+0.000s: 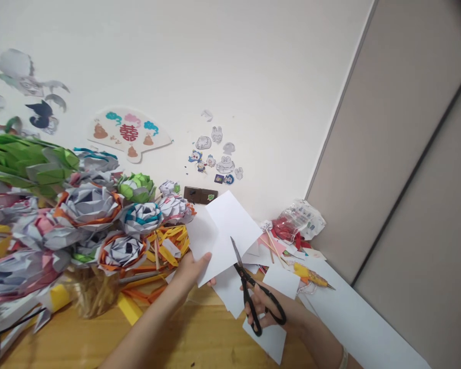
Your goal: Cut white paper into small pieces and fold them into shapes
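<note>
Left forearm (153, 315) extends over the table (200, 335); left fingers (203, 260) clamp the white sheet (236, 218); right fingers (260, 296) grip the scissors (244, 274); loose clamping could let the sheet buckle at the blades (236, 249).

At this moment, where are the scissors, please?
In the head view, the scissors are in the right hand, low and just right of centre, blades pointing up in front of the white paper that the left hand holds.
</note>
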Demonstrator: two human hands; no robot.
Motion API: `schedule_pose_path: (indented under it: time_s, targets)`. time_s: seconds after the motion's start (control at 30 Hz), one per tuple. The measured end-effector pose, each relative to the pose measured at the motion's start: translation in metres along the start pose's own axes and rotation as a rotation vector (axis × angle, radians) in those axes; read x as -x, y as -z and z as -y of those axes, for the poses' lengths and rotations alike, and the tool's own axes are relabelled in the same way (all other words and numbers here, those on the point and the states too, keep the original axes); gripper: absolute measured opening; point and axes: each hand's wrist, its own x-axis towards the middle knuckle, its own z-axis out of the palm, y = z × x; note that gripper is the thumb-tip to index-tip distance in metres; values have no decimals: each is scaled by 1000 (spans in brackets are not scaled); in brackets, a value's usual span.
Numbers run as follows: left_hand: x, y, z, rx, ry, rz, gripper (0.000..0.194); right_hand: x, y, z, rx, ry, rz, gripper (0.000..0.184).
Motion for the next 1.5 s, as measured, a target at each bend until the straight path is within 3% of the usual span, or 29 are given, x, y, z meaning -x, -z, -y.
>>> schedule_pose_path:
  time_s: [0.13, 0.43, 0.73, 1.27, 1.5]
  targets:
    - [-2, 1, 2, -47, -36, 70, 21, 2, 1, 1, 3, -15, 7, 53]
    - [3, -2, -5, -74, -36, 80, 19, 2, 0, 0, 114, 26, -32, 50]
    - [-1, 2, 2, -57, -55, 108, 27, 7, -18, 14, 241, 56, -149, 54]
    - [2, 3, 3, -43, -107, 139, 28, 6, -25, 12, 396, 46, -290, 39]
    - [2, 3, 2, -55, -93, 133, 24, 1, -23, 3, 399, 13, -325, 45]
